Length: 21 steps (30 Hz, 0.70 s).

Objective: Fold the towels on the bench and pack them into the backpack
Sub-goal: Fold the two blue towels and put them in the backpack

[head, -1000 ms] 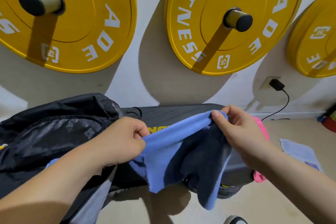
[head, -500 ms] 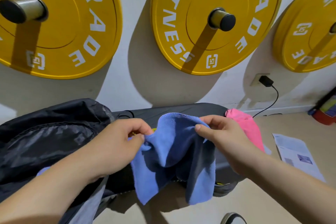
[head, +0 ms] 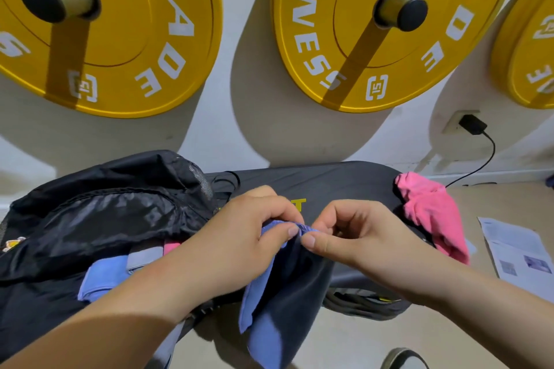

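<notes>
Your blue towel (head: 263,308) sits at the centre of the view, its top edge gathered between both hands, while the rest hangs in folds past the worktop's (head: 329,183) near edge toward 6 o'clock. Your left hand (head: 239,243) pinches that edge between thumb and curled fingers. Your right hand (head: 359,237) pinches it too, and the two thumbs nearly touch.

At 9 o'clock the black backpack (head: 105,219) lies on the worktop with its mouth toward you. Folded cloth shows in the opening: a blue piece (head: 102,278), a grey one (head: 141,257) and a sliver of pink (head: 171,247).

At 3 o'clock a pink towel (head: 428,213) lies crumpled on the worktop's right end, draping over the side.

Beyond it, a paper (head: 518,255) lies on the floor. A charger (head: 472,124) is plugged into the wall at 2 o'clock. Yellow plates (head: 374,24) hang on pegs across 12 o'clock. A shoe (head: 404,359) peeks in at 5 o'clock.
</notes>
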Each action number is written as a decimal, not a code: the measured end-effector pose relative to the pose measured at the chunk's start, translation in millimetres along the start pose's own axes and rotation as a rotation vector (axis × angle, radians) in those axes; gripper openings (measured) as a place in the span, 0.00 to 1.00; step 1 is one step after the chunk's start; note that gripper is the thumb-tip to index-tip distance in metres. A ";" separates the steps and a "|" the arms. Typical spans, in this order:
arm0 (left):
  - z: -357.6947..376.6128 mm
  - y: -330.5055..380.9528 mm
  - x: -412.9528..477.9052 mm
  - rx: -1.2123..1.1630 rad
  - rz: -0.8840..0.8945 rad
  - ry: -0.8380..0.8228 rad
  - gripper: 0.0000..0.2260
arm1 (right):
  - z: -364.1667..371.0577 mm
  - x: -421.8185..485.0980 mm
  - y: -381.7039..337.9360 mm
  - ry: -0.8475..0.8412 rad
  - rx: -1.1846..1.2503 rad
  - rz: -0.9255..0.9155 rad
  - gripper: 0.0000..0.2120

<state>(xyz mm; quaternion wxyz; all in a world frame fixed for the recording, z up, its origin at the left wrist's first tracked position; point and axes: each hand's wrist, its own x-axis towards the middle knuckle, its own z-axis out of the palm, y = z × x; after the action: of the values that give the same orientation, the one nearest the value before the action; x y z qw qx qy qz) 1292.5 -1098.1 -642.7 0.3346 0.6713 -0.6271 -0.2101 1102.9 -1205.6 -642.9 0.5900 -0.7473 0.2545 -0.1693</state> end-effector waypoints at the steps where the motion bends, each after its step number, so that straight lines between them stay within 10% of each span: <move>1: -1.2 -0.1 0.6 0.010 0.008 0.015 0.07 | -2.8 -1.0 -2.2 -0.034 0.001 -0.004 0.12; 7: -18.0 -6.0 6.3 0.028 -0.017 0.210 0.08 | -3.6 -5.9 -10.6 -0.207 -0.004 0.008 0.14; 21: -38.6 -44.4 3.6 0.247 -0.204 0.317 0.07 | -39.6 10.2 26.3 0.200 -0.389 0.144 0.11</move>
<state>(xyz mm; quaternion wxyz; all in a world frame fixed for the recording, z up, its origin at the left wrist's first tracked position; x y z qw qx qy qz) 1351.2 -1095.0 -647.3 0.3212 0.7918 -0.5164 -0.0566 1084.5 -1247.6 -659.0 0.4174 -0.8063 0.3923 -0.1475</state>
